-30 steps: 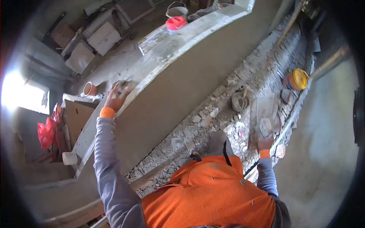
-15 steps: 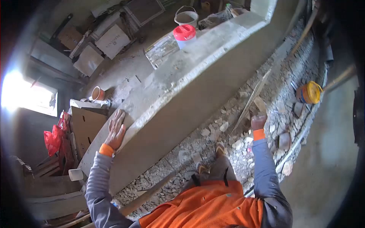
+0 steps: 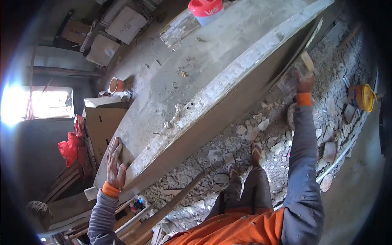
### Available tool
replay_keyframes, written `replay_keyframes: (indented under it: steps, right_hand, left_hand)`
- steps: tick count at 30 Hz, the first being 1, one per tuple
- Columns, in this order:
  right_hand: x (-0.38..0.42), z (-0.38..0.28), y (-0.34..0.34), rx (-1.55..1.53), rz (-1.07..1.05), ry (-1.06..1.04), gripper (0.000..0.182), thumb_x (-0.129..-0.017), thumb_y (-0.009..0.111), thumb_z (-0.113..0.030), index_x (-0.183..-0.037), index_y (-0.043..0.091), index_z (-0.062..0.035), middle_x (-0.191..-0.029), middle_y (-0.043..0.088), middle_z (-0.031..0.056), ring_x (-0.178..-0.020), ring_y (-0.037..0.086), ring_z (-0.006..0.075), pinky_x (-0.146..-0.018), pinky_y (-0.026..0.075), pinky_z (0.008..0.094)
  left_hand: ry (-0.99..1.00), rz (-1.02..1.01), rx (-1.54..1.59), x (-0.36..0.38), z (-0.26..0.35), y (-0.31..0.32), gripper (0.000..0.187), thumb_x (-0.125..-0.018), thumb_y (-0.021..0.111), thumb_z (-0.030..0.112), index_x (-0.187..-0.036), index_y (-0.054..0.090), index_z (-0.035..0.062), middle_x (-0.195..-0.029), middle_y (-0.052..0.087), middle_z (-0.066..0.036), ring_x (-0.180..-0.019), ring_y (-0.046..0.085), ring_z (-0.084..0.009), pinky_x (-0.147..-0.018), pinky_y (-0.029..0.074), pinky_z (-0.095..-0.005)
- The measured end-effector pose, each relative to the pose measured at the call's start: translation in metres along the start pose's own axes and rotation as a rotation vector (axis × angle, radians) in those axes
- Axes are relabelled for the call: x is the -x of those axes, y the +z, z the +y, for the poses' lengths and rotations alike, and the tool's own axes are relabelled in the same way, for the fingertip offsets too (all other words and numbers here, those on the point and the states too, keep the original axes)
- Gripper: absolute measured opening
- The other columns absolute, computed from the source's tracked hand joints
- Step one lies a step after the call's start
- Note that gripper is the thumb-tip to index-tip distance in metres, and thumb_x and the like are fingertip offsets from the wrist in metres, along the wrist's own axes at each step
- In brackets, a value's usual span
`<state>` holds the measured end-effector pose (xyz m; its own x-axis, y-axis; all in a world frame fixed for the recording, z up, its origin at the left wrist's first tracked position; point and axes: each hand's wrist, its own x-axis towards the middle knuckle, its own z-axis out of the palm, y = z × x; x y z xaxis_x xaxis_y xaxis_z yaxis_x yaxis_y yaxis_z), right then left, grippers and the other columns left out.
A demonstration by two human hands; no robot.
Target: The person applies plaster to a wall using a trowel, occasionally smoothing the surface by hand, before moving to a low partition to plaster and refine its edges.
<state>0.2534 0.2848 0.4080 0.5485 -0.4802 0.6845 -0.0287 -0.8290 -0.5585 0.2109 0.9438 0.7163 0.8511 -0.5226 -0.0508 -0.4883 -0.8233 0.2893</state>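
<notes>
My left hand point(image 3: 115, 164) lies flat on the grey top of a low wall point(image 3: 163, 102), near its left end, fingers stretched and thumb apart. My right hand point(image 3: 304, 83) is closed around the pale wooden handle of a long plastering float point(image 3: 313, 34). The float's thin board stands on edge along the upper right part of the wall's smooth side face point(image 3: 232, 96). White, rough crumbs line the wall's top edge between my hands.
Broken rubble point(image 3: 265, 118) covers the floor around my sandalled feet point(image 3: 256, 152). A yellow bucket point(image 3: 361, 97) stands to the right. On the wall top is a red-lidded tub point(image 3: 205, 10). A wooden plank point(image 3: 173, 200) slants at lower left, near a cardboard box point(image 3: 103, 128).
The float has swung from over the rubble up to the wall's side face, my right hand moving up and right with it. My left hand stays flat on the wall top; the view has shifted.
</notes>
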Motion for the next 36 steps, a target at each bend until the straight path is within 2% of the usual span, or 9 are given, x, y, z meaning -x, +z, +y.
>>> replay_keyframes:
  steps: [6, 8, 10, 11, 15, 22, 25, 32, 36]
  right_hand:
    - [0.038, -0.023, 0.006, -0.613, -0.173, 0.338, 0.046, -0.073, 0.073, -0.021, -0.109, 0.058, 0.0025, -0.108, 0.062, 0.0119, -0.099, 0.059, 0.0241, -0.089, 0.044, 0.0363]
    - [0.058, -0.060, 0.002, -0.309, -0.140, -0.137, 0.050, -0.076, 0.069, -0.021, -0.117, 0.053, 0.0021, -0.114, 0.059, 0.0132, -0.107, 0.055, 0.0262, -0.096, 0.040, 0.0378]
    - [0.086, -0.138, -0.002, -0.682, -0.190, 0.179, 0.054, -0.076, 0.070, -0.034, -0.117, 0.059, -0.0002, -0.121, 0.058, 0.0136, -0.113, 0.054, 0.0277, -0.100, 0.038, 0.0390]
    - [0.094, -0.157, -0.006, -0.422, -0.250, -0.103, 0.055, -0.080, 0.065, -0.040, -0.119, 0.058, -0.0025, -0.121, 0.058, 0.0125, -0.115, 0.053, 0.0264, -0.100, 0.038, 0.0382]
    - [0.157, -0.254, -0.011, -0.266, -0.536, -0.418, 0.027, -0.078, 0.055, -0.016, -0.101, 0.063, -0.0042, -0.101, 0.064, 0.0130, -0.095, 0.060, 0.0307, -0.083, 0.050, 0.0397]
    - [0.290, -0.408, -0.024, -1.134, -0.791, 0.268, 0.040, -0.081, 0.060, -0.022, -0.121, 0.059, -0.0152, -0.122, 0.059, 0.0024, -0.116, 0.053, 0.0247, -0.099, 0.038, 0.0379]
    - [0.298, -0.435, -0.043, -0.909, -0.743, -0.113, 0.038, -0.076, 0.065, -0.018, -0.111, 0.059, -0.0047, -0.106, 0.064, 0.0128, -0.099, 0.061, 0.0289, -0.087, 0.047, 0.0394]
    - [0.262, -0.368, -0.031, -0.911, -0.629, -0.281, 0.031, -0.076, 0.065, -0.017, -0.101, 0.061, -0.0005, -0.097, 0.067, 0.0138, -0.094, 0.065, 0.0263, -0.083, 0.052, 0.0369]
    - [0.190, -0.317, -0.044, -0.590, -0.358, 0.002, 0.036, -0.069, 0.065, -0.021, -0.098, 0.058, -0.0001, -0.087, 0.063, 0.0199, -0.082, 0.062, 0.0367, -0.072, 0.050, 0.0437]
  left_hand:
    - [-0.005, -0.036, -0.047, -0.001, -0.005, 0.000, 0.070, -0.092, 0.034, 0.050, -0.132, 0.040, -0.0064, -0.141, 0.034, -0.025, -0.133, 0.030, -0.0365, -0.110, 0.020, -0.0429]
    - [0.009, -0.026, -0.040, -0.002, -0.004, 0.001, 0.069, -0.092, 0.034, 0.050, -0.132, 0.040, -0.0057, -0.141, 0.034, -0.025, -0.133, 0.030, -0.0363, -0.110, 0.021, -0.0428]
    - [0.007, -0.025, -0.032, 0.000, -0.005, 0.001, 0.069, -0.092, 0.035, 0.050, -0.133, 0.039, -0.0052, -0.141, 0.034, -0.024, -0.134, 0.030, -0.0357, -0.110, 0.021, -0.0426]
    - [0.011, -0.010, -0.009, 0.001, -0.005, 0.002, 0.066, -0.092, 0.037, 0.048, -0.132, 0.041, -0.0050, -0.141, 0.035, -0.023, -0.133, 0.030, -0.0359, -0.110, 0.021, -0.0433]
    - [0.051, 0.032, 0.021, 0.002, 0.000, 0.000, 0.058, -0.091, 0.043, 0.039, -0.128, 0.045, -0.0046, -0.139, 0.038, -0.022, -0.133, 0.031, -0.0357, -0.110, 0.021, -0.0441]
    - [0.048, 0.094, 0.027, 0.019, -0.008, -0.002, 0.047, -0.090, 0.051, 0.027, -0.129, 0.046, 0.0019, -0.139, 0.039, -0.021, -0.131, 0.034, -0.0345, -0.108, 0.025, -0.0417]
    - [0.072, 0.140, -0.051, 0.029, -0.020, 0.003, 0.045, -0.092, 0.050, 0.028, -0.129, 0.045, 0.0026, -0.141, 0.037, -0.018, -0.132, 0.033, -0.0319, -0.109, 0.024, -0.0412]
    - [0.065, 0.175, -0.088, 0.031, -0.020, 0.001, 0.051, -0.092, 0.049, 0.038, -0.129, 0.046, 0.0030, -0.140, 0.038, -0.017, -0.132, 0.032, -0.0330, -0.109, 0.023, -0.0441]
    - [0.058, 0.184, -0.089, 0.032, -0.022, 0.002, 0.052, -0.092, 0.048, 0.039, -0.129, 0.046, 0.0024, -0.140, 0.038, -0.018, -0.132, 0.032, -0.0329, -0.109, 0.023, -0.0442]
